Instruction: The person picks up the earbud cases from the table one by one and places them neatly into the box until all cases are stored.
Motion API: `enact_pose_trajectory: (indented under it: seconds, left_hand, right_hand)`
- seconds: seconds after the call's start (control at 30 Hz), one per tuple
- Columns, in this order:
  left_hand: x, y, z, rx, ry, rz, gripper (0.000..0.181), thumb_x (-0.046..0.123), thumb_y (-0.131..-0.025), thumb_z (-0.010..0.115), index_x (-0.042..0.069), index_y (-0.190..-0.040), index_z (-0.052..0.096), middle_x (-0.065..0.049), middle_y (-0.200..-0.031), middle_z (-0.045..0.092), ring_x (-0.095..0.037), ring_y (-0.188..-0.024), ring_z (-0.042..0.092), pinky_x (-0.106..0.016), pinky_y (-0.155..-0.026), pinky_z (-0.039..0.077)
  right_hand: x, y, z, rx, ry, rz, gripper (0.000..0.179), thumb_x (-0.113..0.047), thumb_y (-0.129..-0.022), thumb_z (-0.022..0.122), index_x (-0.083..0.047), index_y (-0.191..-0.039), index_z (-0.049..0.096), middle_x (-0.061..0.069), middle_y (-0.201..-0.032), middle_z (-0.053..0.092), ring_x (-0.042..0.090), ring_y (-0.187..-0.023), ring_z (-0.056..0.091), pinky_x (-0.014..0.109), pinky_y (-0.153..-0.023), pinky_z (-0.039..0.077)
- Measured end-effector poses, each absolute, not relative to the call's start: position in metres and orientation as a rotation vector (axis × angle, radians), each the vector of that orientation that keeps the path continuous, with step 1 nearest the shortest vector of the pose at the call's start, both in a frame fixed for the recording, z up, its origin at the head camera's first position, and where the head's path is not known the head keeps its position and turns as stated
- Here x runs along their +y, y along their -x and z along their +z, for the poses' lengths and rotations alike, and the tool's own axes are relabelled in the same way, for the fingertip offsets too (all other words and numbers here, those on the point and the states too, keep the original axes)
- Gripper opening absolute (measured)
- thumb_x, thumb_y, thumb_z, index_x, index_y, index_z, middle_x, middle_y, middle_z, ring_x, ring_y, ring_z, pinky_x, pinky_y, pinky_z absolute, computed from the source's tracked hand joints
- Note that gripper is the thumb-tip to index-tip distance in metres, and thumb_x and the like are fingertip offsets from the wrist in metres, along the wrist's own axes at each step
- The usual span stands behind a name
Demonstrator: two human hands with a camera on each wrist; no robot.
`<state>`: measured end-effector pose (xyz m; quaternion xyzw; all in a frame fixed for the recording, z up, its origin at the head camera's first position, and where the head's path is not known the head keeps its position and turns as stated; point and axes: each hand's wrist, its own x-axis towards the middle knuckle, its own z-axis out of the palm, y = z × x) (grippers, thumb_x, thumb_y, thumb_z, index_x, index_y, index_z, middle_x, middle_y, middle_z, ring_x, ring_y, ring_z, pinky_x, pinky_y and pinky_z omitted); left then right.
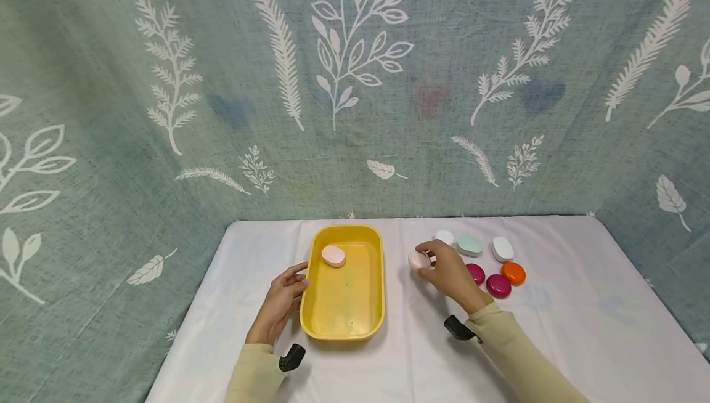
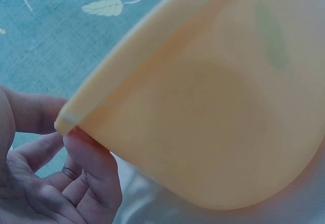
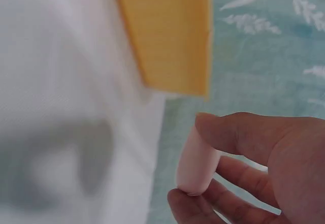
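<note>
My left hand (image 1: 280, 304) pinches the left rim of a yellow plastic tray (image 1: 344, 329), thumb and finger on either side of the edge in the left wrist view. Inside the tray, toward its far left corner, lies a pale pink oval soap bar (image 1: 333, 256). To the right of the tray, my right hand (image 1: 452, 273) holds another pale pink soap bar (image 3: 195, 165) between thumb and fingertips. This bar is raised off the white cloth, its shadow showing below in the right wrist view.
Beyond and right of my right hand are a round white soap (image 1: 444, 237), a pale green one (image 1: 469, 244), a white oval one (image 1: 501, 249), an orange one (image 1: 513, 273) and magenta ones (image 1: 498, 286). A leaf-patterned curtain (image 1: 355, 169) borders the white-covered table (image 1: 577, 329).
</note>
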<state>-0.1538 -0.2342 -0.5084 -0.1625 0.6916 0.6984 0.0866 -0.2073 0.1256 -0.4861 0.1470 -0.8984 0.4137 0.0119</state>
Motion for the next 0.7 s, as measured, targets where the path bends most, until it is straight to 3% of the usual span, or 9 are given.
enact_pose_trajectory:
  seconds: [0.7]
  left_hand:
    - [-0.231,0.154,-0.51,2.066,0.501,2.1,0.046,0.003,-0.106,0.057,0.006,-0.152,0.054,-0.009,-0.113,0.056,-0.018,-0.085,0.062,-0.027,-0.063,0.053]
  right_hand:
    - [0.047,0.208,-0.456,-2.667,-0.563,1.434,0.045,0.003,-0.085,0.085,0.003,-0.127,0.069,0.017,-0.123,0.067,0.032,-0.111,0.068,0.039,-0.089,0.061]
